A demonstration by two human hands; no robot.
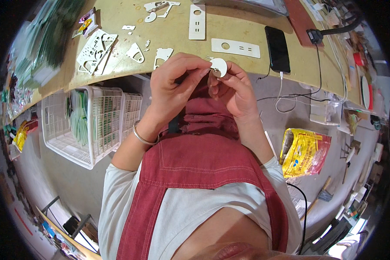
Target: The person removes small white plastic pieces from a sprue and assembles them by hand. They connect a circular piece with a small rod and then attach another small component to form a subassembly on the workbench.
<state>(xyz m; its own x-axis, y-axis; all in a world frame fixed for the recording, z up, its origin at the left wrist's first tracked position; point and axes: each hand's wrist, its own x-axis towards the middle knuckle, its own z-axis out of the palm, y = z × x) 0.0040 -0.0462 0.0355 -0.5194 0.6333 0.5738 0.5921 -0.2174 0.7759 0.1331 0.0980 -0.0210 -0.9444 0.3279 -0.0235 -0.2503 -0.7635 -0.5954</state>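
A small white disc (220, 65) with a notched edge is up between my hands, just in front of the table's near edge. My right hand (237, 89) grips it from the right, thumb below and fingers curled behind. The thumb and forefinger of my left hand (174, 86) pinch together at its left edge, where small prongs stick out. Fingers partly hide that joint. Flat white cut-out pieces lie beyond my left hand: a slotted piece (162, 56), a rounded triangle (135, 53) and a stack of cut-out sheets (96, 53).
Two white slotted strips (197, 26) lie on the yellowish table (169, 31). To their right is a black phone (277, 50) with a cable plugged in. White plastic baskets (91, 130) stand below left; a yellow and red bag (305, 152) is below right.
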